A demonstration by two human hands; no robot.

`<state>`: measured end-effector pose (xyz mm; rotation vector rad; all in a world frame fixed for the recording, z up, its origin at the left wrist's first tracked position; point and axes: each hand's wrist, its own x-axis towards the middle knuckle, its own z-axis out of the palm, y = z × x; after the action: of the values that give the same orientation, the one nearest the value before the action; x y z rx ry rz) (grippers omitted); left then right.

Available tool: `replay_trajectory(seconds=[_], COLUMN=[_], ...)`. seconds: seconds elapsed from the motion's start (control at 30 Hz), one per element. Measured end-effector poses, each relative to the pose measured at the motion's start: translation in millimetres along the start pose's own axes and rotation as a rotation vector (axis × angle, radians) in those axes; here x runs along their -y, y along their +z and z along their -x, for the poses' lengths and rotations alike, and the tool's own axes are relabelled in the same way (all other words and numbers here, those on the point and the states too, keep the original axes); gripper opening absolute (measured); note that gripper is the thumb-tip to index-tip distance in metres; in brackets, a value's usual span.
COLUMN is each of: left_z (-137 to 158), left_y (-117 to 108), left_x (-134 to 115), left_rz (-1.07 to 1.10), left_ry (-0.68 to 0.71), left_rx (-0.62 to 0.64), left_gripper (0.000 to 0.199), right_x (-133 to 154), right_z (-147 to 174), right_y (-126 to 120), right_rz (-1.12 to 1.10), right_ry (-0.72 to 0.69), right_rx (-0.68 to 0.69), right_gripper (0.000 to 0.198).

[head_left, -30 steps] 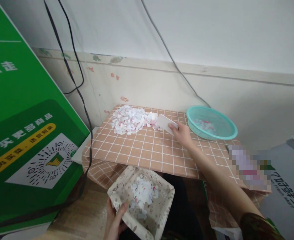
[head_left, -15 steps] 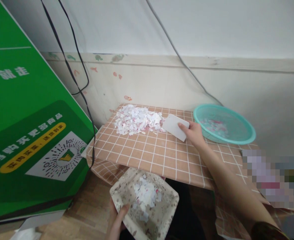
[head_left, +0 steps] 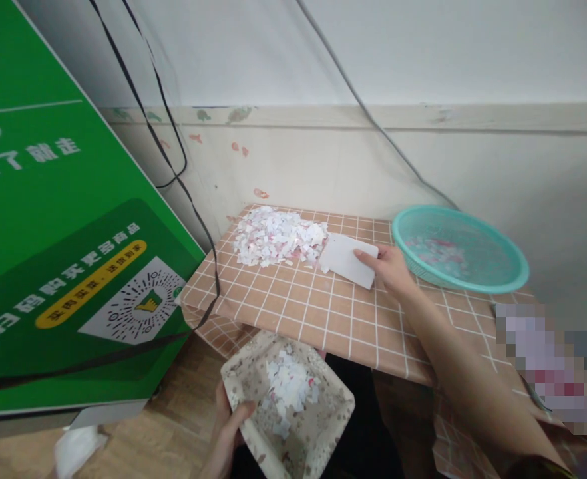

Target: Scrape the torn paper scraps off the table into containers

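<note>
My left hand grips the left rim of a speckled beige square basin, its thumb over the edge. Held tilted below the table's front edge, the basin has a small heap of torn paper bits in it. My right hand pinches a flat white card by its right side, low over the checked tablecloth. The card's left edge meets the right end of a large pile of white and pinkish paper scraps.
A turquoise mesh basket with more scraps stands at the table's right. The brown checked tablecloth covers the table, against the wall. A green sign cabinet is at left, with a black cord hanging before it.
The card has turned slightly and tilted in my right hand, its left edge now against the pile. The view has shifted a little to the left. My left hand still holds the basin.
</note>
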<state>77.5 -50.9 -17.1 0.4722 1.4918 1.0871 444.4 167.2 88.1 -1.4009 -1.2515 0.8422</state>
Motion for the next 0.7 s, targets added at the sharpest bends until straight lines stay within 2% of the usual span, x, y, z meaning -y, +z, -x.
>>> replay_trajectory(seconds=[0.1,0.23,0.33,0.47,0.63,0.7], left_z=[-6,-19,-24,-31,-47,-52], left_y=[-3,-8,-10,-9,-7,-7], left_x=[7,19,20,18,26,30], left_rz=[0.002,-0.023,-0.032,-0.041,-0.02,-0.032], left_ry=[0.049,0.12,0.07,-0.004,0.06,0.072], left_rx=[0.017,-0.043,-0.065,-0.063,-0.064,-0.049], left_gripper=[0.077,0.081,0.082,0.082,0.089,0.086], right_x=[2,-2,-3,0,2,3], right_z=[1,-3,-4,-2,-2,-3], right_y=[1,-10,-13,-8,-11,-13], right_rz=[-0.06,0.018,0.084,0.013,0.008,0.013], right_ry=[-0.019,-0.025,-0.001,0.024,0.046,0.052], right_rx=[-0.022,-0.091,-0.07,-0.003,-0.055,-0.047], right_gripper=[0.041,0.037,0.036,0.037,0.035,0.034])
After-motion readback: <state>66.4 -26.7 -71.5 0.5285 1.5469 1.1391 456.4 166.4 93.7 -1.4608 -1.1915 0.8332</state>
